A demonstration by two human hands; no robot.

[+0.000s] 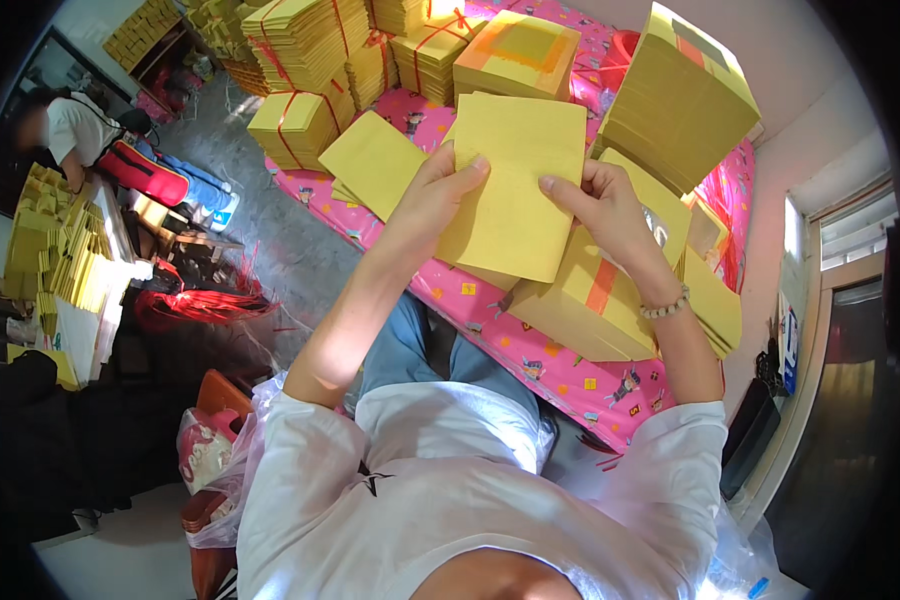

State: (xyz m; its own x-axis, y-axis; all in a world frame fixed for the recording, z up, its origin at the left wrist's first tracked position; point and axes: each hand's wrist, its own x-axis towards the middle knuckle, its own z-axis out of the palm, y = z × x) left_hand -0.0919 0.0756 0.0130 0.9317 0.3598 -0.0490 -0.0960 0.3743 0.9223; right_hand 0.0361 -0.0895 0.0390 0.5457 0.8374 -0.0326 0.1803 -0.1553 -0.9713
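Observation:
A stack of yellow paper sheets (518, 205) is held up in front of me, over the pink table. My left hand (442, 188) grips its left edge, thumb on top and fingers mostly hidden beneath. On the right edge my right hand (608, 207) has its thumb pressed on the top sheet and its fingers curled behind. A beaded bracelet (666, 305) is on my right wrist. Under and beside my right hand sits a thick yellow paper block (580, 305) with an orange mark. Left of my left hand lie loose yellow sheets (375, 160).
Paper bundles (300, 125) tied with red cord stand at the back of the pink patterned cloth (490, 315). A tall yellow stack (680, 105) leans at the right by a red basin (618, 58). Another person (85, 135) works at a table on the far left. Red cords (195, 305) hang nearby.

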